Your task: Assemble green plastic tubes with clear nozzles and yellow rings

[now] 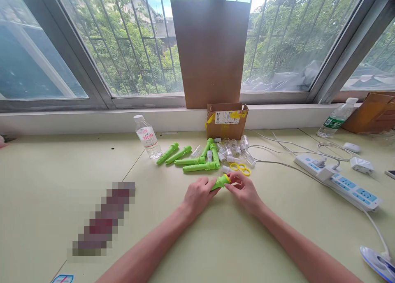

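Lime-green ribbed plastic tube point(219, 183), capped at its far end by a thin yellow plastic ring point(227, 178), sits between the two hands, over the middle of the table point(169, 250) and just in front of a group of loose parts. The left hand point(200, 194) grips it from above, fingers closed around the body. The right hand point(243, 190) is at the ringed end, thumb and forefinger curled to either side; at this size I cannot tell whether that grip pinches the ring or only touches it.

To do this well, I would hold the tube firm with the left hand, work the ring evenly around its edge so it sits square, and avoid pushing one side ahead of the other.

The ringed end points to the person's right and slightly away, toward the right fingertips; the long axis slants from under the left palm up to that end.

Just beyond lie interlinked-looking yellow plastic rings point(243, 170), clear plastic vials point(227, 147) and more green plastic tubes point(199, 167). Behind them stands an open brown cardboard box point(227, 131), with a clear water bottle point(148, 139) to the left and a white power strip point(338, 182) to the right.
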Demonstrator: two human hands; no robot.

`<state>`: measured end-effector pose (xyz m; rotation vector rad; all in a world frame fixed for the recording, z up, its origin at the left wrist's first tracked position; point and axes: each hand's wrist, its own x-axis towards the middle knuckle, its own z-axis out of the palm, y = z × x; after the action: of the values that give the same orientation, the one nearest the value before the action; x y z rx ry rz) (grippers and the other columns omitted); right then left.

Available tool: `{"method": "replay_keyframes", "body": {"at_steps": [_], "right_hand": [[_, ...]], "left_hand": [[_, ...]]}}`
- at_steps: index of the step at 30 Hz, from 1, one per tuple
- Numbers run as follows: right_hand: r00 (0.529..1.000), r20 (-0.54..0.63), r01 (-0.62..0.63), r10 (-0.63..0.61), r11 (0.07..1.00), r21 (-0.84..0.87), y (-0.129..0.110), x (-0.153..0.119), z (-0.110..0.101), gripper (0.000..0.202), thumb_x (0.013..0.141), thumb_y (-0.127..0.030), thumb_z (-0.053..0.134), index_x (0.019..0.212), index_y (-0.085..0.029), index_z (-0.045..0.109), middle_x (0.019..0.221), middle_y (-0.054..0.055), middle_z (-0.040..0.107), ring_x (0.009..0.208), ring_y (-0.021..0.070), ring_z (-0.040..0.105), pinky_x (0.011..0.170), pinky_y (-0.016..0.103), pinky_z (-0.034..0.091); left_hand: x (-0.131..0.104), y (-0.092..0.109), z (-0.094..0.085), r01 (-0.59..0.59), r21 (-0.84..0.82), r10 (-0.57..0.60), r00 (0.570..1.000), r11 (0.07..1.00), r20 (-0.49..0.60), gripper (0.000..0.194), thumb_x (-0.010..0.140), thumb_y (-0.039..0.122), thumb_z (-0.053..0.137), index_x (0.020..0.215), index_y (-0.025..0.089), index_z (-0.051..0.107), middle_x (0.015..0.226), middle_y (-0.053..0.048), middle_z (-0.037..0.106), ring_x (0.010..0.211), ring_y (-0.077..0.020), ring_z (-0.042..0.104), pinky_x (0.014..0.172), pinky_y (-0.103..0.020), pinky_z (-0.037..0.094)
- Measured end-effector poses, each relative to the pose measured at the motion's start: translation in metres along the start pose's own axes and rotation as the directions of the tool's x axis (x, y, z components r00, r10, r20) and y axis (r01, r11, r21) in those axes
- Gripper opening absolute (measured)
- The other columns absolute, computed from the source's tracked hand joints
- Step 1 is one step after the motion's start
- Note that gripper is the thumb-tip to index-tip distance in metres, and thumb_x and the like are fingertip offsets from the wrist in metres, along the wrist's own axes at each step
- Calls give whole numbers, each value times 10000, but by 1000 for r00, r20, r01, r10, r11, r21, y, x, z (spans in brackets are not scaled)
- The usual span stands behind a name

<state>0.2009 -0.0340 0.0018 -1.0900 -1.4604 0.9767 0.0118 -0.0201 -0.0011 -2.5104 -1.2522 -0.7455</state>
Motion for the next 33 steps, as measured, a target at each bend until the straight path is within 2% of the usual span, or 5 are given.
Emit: {"method": "replay_keyframes", "body": {"at_steps": [6, 12, 22, 28, 33], "right_hand": [[999, 17, 31, -30, 998, -52, -1, -3, 4, 323, 709, -407, 688, 898, -226, 500, 1066, 60, 574, 830, 182, 621, 606, 301, 555], [997, -56, 47, -54, 993, -104, 0, -2, 7, 274, 737, -396, 674, 825, -220, 483, 1012, 47, 587, 768, 160, 608, 627, 308, 550], [990, -95, 90, -105, 985, -147, 0, 1, 4, 272, 725, -412, 692, 753, -209, 513, 978, 47, 591, 883, 195, 605, 656, 315, 550], [987, -113, 95, -111, 986, -137, 0, 1, 5, 277, 721, -408, 700, 743, -205, 514, 984, 53, 598, 879, 198, 607, 649, 314, 548], [990, -119, 62, -75, 992, -112, 0, 2, 6, 290, 722, -410, 696, 742, -205, 493, 958, 51, 616, 808, 185, 612, 642, 318, 543]], "left_hand": [[0, 2, 1, 63, -49, -62, 998, 997, 10, 253, 902, 400, 461, 930, 218, 634, 618, -6, 502, 576, -135, 505, 473, -224, 274], [0, 5, 1, 91, -77, -88, 995, 993, 38, 270, 895, 430, 465, 914, 224, 639, 622, -1, 504, 556, -132, 480, 478, -227, 252], [4, 8, -7, 183, -227, -162, 981, 957, 107, 308, 889, 453, 455, 842, 212, 641, 604, 19, 478, 495, -101, 428, 474, -210, 273], [8, 9, -15, 270, -451, -193, 958, 851, 210, 370, 886, 468, 436, 733, 177, 604, 611, 26, 485, 555, -93, 410, 517, -199, 294], [11, 10, -16, 362, -600, -242, 931, 714, 274, 426, 844, 503, 471, 637, 143, 564, 575, 37, 387, 567, -85, 318, 511, -200, 253]]}}
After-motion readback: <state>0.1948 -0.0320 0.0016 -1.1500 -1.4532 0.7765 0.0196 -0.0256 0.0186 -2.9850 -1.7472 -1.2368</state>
